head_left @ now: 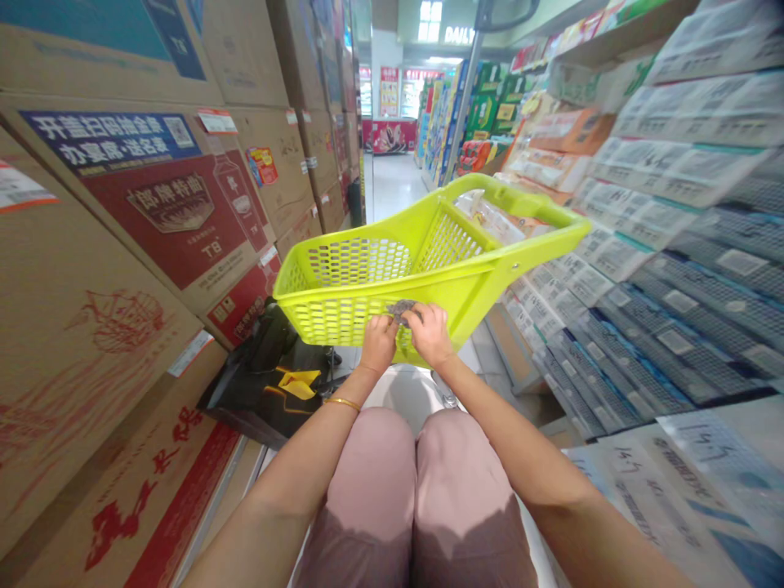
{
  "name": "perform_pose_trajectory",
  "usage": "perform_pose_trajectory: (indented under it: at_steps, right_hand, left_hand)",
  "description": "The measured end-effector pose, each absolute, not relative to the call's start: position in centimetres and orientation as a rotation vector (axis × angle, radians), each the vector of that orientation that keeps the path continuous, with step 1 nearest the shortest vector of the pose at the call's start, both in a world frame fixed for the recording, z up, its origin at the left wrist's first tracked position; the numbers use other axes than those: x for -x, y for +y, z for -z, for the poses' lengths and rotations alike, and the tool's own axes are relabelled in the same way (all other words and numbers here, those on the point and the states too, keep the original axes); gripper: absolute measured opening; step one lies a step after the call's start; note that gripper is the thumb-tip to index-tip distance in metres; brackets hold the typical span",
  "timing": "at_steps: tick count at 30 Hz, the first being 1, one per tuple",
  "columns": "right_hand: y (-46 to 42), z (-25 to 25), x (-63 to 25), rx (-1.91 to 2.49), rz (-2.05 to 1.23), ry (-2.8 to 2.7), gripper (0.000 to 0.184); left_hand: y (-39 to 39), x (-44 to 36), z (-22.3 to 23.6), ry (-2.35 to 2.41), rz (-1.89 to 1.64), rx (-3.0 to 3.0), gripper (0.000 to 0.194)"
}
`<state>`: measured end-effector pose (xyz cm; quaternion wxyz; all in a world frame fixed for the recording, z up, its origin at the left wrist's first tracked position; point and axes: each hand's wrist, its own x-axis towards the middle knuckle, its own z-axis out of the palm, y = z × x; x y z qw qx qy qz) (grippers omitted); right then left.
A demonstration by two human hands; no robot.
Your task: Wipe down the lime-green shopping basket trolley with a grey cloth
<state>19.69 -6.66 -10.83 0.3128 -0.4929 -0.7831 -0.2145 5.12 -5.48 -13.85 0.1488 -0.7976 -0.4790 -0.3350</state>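
Note:
A lime-green shopping basket cart (343, 282) with slotted walls stands in front of my knees, its handle end to the right. My right hand (434, 333) presses a crumpled grey cloth (404, 310) against the near side wall, fingers bent around it. Just left of it, my left hand (378, 341) has its fingers curled together at the same wall, close to the cloth's left edge. What lies under those left fingers is hidden. Through the slots the inside of the basket shows only in part.
Stacked cardboard cartons (184, 204) wall the left side. A black box (263, 400) with a yellow piece (300, 384) on it sits low at left. Packs of tissue paper (649, 196) and grey-blue packs (661, 327) fill the right. A tiled aisle floor (395, 184) runs ahead.

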Motion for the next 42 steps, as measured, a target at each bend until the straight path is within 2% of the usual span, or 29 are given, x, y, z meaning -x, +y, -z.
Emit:
perform_pose_trajectory:
  at_steps: [7, 12, 20, 25, 28, 38, 42]
  right_hand:
    - [-8.4, 15.1, -21.0, 1.327, 0.462, -2.410, 0.029]
    - [-8.8, 15.8, -21.4, 1.281, 0.490, -2.476, 0.029]
    - [-7.7, 11.6, -20.1, 1.197, 0.589, -2.221, 0.030]
    - [-6.8, 7.3, -18.2, 1.159, 0.651, -2.076, 0.031]
    - [-6.3, 6.6, -17.5, 1.156, 0.678, -2.085, 0.030]
    - [-6.5, 10.7, -17.6, 1.207, 0.557, -2.308, 0.029]
    - [-7.0, 12.6, -18.0, 1.153, 0.555, -2.487, 0.028]
  left_hand:
    - [-5.4, -4.8, 14.3, -1.281, 1.033, 2.235, 0.028]
    - [-5.9, -3.8, 14.6, -1.213, 1.128, 2.236, 0.031]
    - [-6.5, -2.4, 14.0, -1.392, 1.295, 1.991, 0.022]
    - [-6.4, -2.8, 13.7, -1.477, 1.269, 1.970, 0.023]
    - [-6.2, -2.9, 13.6, -1.503, 1.227, 1.968, 0.022]
    - [-5.5, -2.4, 13.8, -1.433, 1.209, 2.058, 0.028]
    - [-5.6, -2.4, 13.6, -1.423, 1.214, 2.044, 0.023]
